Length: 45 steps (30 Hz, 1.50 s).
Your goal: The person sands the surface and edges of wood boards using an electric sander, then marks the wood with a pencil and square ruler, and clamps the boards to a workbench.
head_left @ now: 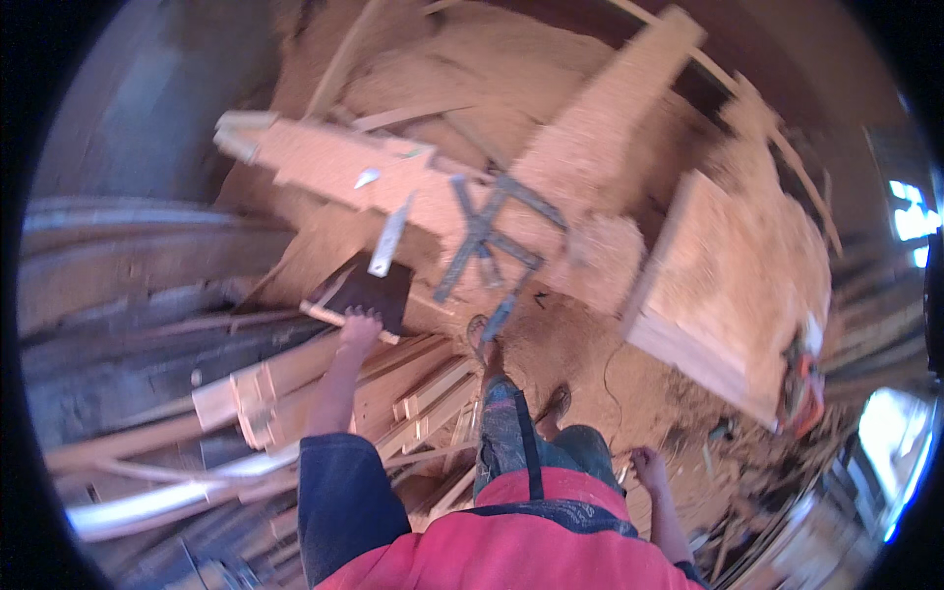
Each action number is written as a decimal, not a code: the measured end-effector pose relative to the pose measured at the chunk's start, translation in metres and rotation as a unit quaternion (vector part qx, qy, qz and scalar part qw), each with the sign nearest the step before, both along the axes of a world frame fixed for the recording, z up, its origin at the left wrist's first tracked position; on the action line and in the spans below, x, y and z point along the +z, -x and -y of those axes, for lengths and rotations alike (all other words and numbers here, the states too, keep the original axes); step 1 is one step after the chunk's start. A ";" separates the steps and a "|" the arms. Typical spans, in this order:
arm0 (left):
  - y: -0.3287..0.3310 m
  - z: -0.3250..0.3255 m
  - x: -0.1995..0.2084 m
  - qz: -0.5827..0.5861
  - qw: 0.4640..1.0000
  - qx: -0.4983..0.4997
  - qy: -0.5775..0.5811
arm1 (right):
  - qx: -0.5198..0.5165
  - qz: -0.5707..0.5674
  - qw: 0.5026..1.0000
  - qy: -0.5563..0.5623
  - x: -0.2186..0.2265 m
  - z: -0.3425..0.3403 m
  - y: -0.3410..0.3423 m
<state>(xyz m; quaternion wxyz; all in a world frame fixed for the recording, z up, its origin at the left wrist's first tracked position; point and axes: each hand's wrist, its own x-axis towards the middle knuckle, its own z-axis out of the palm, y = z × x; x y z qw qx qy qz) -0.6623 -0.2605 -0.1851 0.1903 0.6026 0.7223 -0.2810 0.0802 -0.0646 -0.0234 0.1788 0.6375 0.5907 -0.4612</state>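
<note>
My left hand [362,328] is closed around a pale wooden strip [329,315]. The strip lies along the near edge of a dark flat panel [379,295]. A light-coloured, tapered flat piece [391,239] reaches away from the far side of that panel. Low on the right, by my thigh, hangs my right hand [647,468] with its fingers curled; whether anything is in them is hidden. Ahead of my legs stands a crossed grey metal frame [479,228], with a blue part [500,317] at its near end. Motion blurs the whole picture.
A long wooden bench [324,157] covered in sawdust runs across the far left. Stacked boards [295,388] lie to my left. At right is a thick wooden slab [733,285], with an orange power tool [808,393] at its corner. Scrap wood litters the lower right.
</note>
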 end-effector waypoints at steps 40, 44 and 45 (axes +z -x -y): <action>-0.439 -0.209 0.206 0.356 0.642 0.517 -0.441 | -0.589 -0.597 0.539 -0.081 0.018 -0.033 -0.303; -0.408 -0.266 0.171 0.359 0.694 0.448 -0.434 | -0.603 -0.629 0.490 0.036 0.016 -0.052 -0.302; -0.404 -0.279 0.166 0.389 0.694 0.463 -0.391 | -0.605 -0.583 0.542 0.002 0.004 -0.053 -0.309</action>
